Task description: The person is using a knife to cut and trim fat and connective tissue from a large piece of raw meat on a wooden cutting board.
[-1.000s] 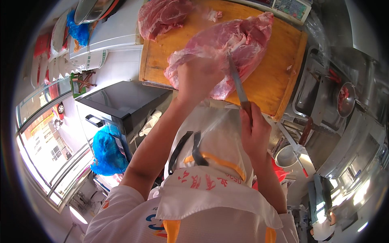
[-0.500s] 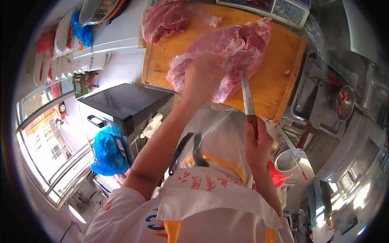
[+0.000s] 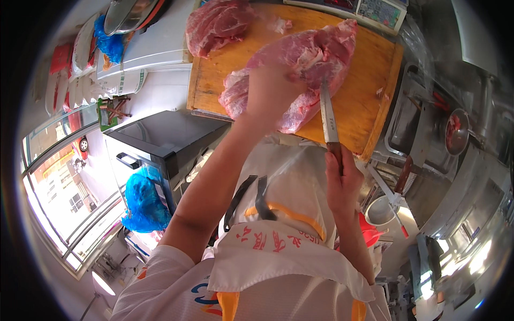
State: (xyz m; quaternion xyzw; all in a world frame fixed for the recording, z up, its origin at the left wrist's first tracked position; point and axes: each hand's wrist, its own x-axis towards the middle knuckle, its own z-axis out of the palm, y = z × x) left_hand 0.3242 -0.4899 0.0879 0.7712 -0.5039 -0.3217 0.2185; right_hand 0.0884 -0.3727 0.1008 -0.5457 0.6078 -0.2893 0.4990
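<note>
A large piece of raw meat (image 3: pixel 326 51), pink with pale fat, lies on a wooden cutting board (image 3: pixel 369 91). My left hand (image 3: pixel 272 90) is on its near left part, closed against the meat; motion blur and the hand itself hide most of the fingertips. My right hand (image 3: pixel 344 179) is wrapped round the wooden handle of a knife (image 3: pixel 329 117). The blade points away from me, and its tip touches or enters the meat's right side; how deep it goes I cannot tell. A second piece of raw meat (image 3: pixel 219 27) lies at the board's far left corner.
Behind the board stands a scale (image 3: pixel 381 13). To the right are a metal tray (image 3: pixel 402 115), a cleaver (image 3: pixel 412 160) and a metal bowl (image 3: pixel 456 131) with meat scraps. A dark-topped cabinet (image 3: pixel 166 134) and a blue plastic bag (image 3: pixel 144 200) are at left.
The knife tip has moved slightly farther away along the meat's right side. My left hand has shifted a little, still on the meat, and the view has moved slightly.
</note>
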